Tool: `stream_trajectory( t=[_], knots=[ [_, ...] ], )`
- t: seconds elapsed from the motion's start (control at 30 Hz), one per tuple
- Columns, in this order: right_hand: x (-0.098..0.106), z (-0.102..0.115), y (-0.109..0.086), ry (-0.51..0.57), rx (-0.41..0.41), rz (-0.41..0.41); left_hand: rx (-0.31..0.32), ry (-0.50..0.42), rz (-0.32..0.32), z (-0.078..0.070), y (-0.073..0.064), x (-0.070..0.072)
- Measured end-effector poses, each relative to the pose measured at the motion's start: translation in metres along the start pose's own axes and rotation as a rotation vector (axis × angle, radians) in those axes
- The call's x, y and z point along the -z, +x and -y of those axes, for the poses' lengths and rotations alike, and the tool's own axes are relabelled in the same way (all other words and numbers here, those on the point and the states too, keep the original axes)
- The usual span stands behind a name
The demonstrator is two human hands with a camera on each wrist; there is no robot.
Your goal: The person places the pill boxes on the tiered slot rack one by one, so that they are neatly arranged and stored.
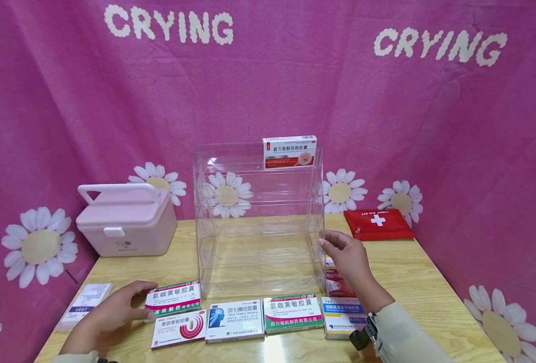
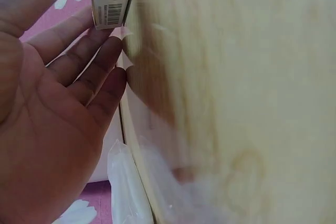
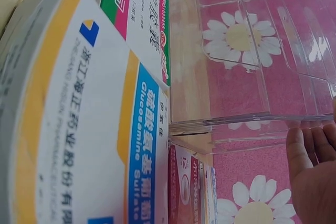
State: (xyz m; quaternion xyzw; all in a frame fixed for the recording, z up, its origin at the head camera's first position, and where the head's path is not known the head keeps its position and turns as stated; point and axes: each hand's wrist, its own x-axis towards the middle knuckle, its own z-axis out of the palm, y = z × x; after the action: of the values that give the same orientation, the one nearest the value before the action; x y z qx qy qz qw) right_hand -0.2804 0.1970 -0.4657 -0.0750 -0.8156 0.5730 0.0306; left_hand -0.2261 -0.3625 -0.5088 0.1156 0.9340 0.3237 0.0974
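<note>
Clear rack (image 1: 259,222) sits just left of right hand (image 1: 350,258), thumb and fingers pinching its side edge. Left hand (image 1: 117,313) spread, green-pink box (image 1: 174,297) at its fingertips; can't tell contact.

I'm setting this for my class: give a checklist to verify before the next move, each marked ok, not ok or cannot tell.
1. Clear display rack upright: ok.
2. Right-hand grip at the rack's right side: ok.
3. Left-hand grip secure on the left green-and-pink capsule box: cannot tell.
4. White-and-red capsule box at the rack's top: ok.
5. Glucosamine Sulfate box shelved: not ok; on the table.
6. Red first aid kit apart from rack: ok.
</note>
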Motion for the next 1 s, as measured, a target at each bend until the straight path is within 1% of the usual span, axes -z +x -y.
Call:
stream_trajectory(
  t=[0.13, 0.27, 0.37, 0.43, 0.53, 0.6, 0.73, 0.83, 0.9, 1.0],
  knots=[
    [-0.0002, -0.0018, -0.0002, 0.001, -0.007, -0.004, -0.009, 0.011, 0.009, -0.0006, -0.0002, -0.0012],
    [-0.0008, -0.0038, -0.0001, 0.005, 0.0, -0.006, -0.021, 0.035, -0.009, -0.0019, -0.0007, -0.0028],
    [-0.0013, -0.0047, 0.0003, 0.006, 0.006, -0.007, -0.007, -0.016, -0.02, -0.0026, -0.0005, -0.0031],
    [-0.0014, -0.0048, 0.0007, 0.007, 0.007, -0.009, 0.012, -0.076, -0.024, -0.0027, 0.0002, -0.003],
    [-0.0013, -0.0041, 0.0011, 0.006, 0.01, -0.012, 0.048, -0.131, -0.062, -0.0036, 0.0014, -0.0024],
    [-0.0011, -0.0033, 0.0014, 0.008, 0.016, -0.011, 0.056, -0.15, -0.093, -0.004, 0.0022, -0.0019],
    [-0.0004, -0.0027, 0.0016, 0.006, 0.016, -0.011, 0.055, -0.155, -0.142, -0.0039, 0.0023, -0.0016],
    [-0.0005, -0.0029, 0.0011, 0.002, 0.011, -0.011, 0.066, -0.135, -0.177, -0.0035, 0.0007, -0.0016],
    [-0.0009, -0.003, 0.001, 0.003, 0.008, -0.014, 0.076, -0.117, -0.211, -0.0033, -0.0005, -0.0015],
    [-0.0015, -0.003, 0.001, 0.007, 0.009, -0.015, 0.085, -0.132, -0.258, -0.0043, -0.0017, -0.0003]
  ],
)
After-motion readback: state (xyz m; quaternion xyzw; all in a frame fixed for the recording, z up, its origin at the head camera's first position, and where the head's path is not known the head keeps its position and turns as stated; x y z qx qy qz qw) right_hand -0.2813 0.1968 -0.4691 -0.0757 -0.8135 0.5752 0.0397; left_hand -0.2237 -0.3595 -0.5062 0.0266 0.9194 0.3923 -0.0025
